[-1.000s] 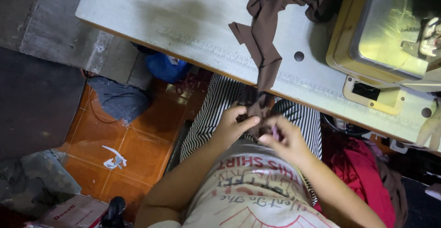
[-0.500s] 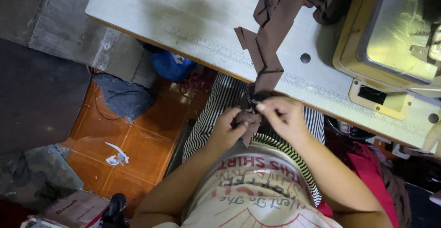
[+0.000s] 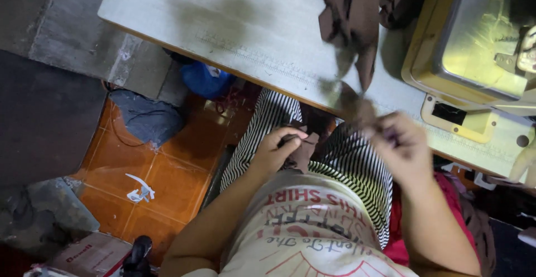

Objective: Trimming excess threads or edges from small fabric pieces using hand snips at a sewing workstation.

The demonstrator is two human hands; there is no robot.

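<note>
The cloth [image 3: 357, 17] on my pale grey table [image 3: 223, 25] is dark brown. My skirt [image 3: 346, 165] is black-and-white striped, my shirt [image 3: 312, 238] cream with red print. The floor tiles [image 3: 162, 165] are orange, the machine [image 3: 469, 37] yellowish, the bag [image 3: 206, 79] blue.

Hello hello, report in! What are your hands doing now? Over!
Left hand shut on brown fabric piece over lap. Right hand, blurred, pinches brown fabric strip at table edge. Nothing in the way.
</note>
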